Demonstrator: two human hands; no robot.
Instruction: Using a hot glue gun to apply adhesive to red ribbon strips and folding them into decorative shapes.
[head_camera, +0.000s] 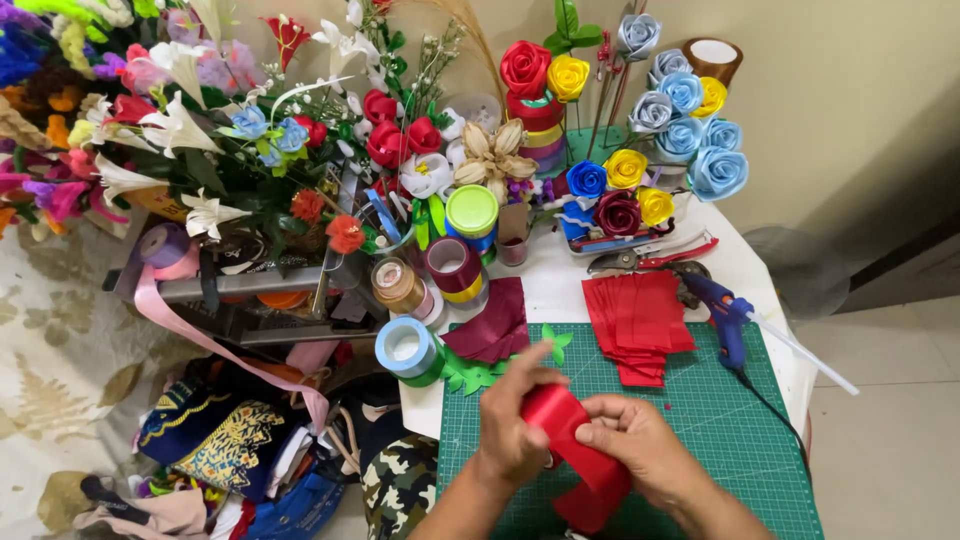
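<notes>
Both my hands work a wide red satin ribbon (590, 470) over the green cutting mat (720, 420). My left hand (515, 420) wraps around the rolled upper end of the ribbon. My right hand (640, 445) pinches the ribbon's lower part from the right, and a loose tail hangs down toward me. A stack of cut red ribbon pieces (640, 320) lies on the mat beyond my hands. Dark maroon ribbon pieces (495, 325) and green paper leaves (470, 375) lie to the left.
A blue glue gun (725, 315) rests at the mat's right edge, red-handled scissors (650, 255) behind it. Ribbon spools (410, 345) stand at the table's left. Ribbon roses (680, 120) and artificial flowers (200, 130) fill the back. Cloth clutter (230, 450) lies on the floor.
</notes>
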